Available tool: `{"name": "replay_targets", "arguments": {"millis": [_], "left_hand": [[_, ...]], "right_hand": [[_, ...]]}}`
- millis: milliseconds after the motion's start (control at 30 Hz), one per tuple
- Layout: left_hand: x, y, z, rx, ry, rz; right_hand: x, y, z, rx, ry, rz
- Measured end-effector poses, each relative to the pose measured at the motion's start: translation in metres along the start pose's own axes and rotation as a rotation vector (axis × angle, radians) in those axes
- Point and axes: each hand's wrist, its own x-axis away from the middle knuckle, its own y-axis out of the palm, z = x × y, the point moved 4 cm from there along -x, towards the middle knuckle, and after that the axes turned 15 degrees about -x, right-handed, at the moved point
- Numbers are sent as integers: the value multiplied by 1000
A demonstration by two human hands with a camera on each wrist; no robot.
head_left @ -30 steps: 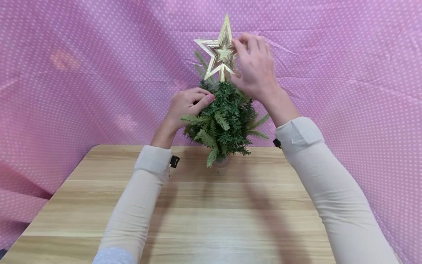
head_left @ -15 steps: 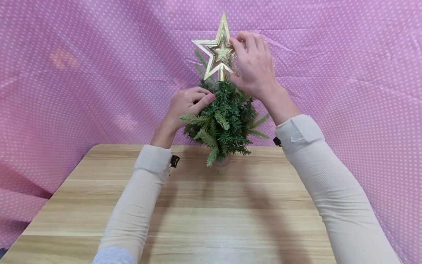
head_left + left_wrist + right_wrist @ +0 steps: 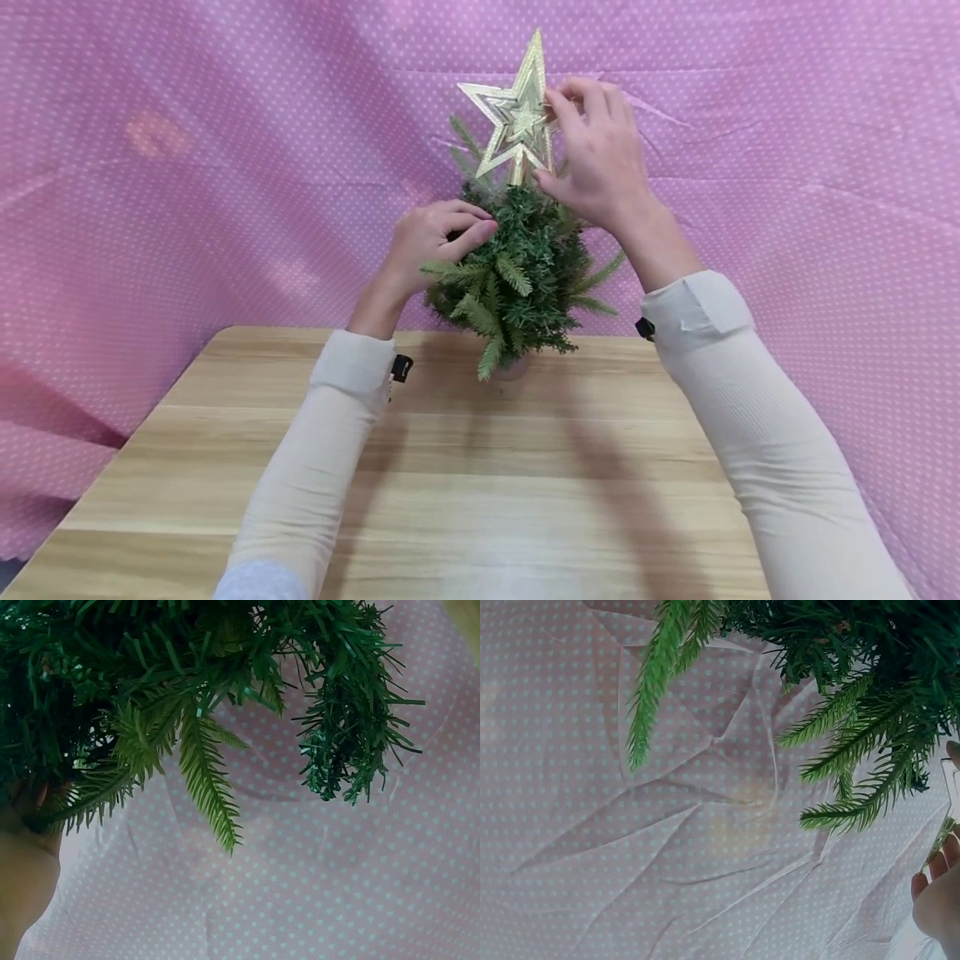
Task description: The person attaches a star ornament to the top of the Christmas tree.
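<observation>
A gold star tree topper, tilted slightly right, stands at the tip of a small artificial Christmas tree in the head view. My right hand pinches the star's right side, thumb low by its tube-shaped base. Whether the tube is seated over the tip is hidden by needles. My left hand holds the tree's upper left, its fingertips sunk among the branches. At the left wrist view's edge, that hand meets the green foliage. The right wrist view catches the star's edge against the right fingers.
The tree's pale round base rests near the back edge of a wood-grain table. Behind hangs a pink cloth with white dots, close at the back and both sides. Light green sprigs stick out from the tree.
My right hand has moved a little right with the star, whose top point leans further right now. The left hand keeps its hold on the tree. The whole head view has shifted slightly.
</observation>
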Motion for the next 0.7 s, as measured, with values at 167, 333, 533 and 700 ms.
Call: {"name": "replay_targets", "arguments": {"millis": [167, 333, 533, 700], "left_hand": [[0, 1, 3, 8, 30, 4], [0, -1, 3, 22, 29, 11], [0, -6, 1, 18, 23, 37], [3, -9, -3, 12, 3, 57]], "right_hand": [[6, -4, 2, 3, 3, 7], [9, -8, 2, -5, -22, 34], [10, -13, 3, -23, -38, 64], [13, -17, 7, -45, -1, 74]]}}
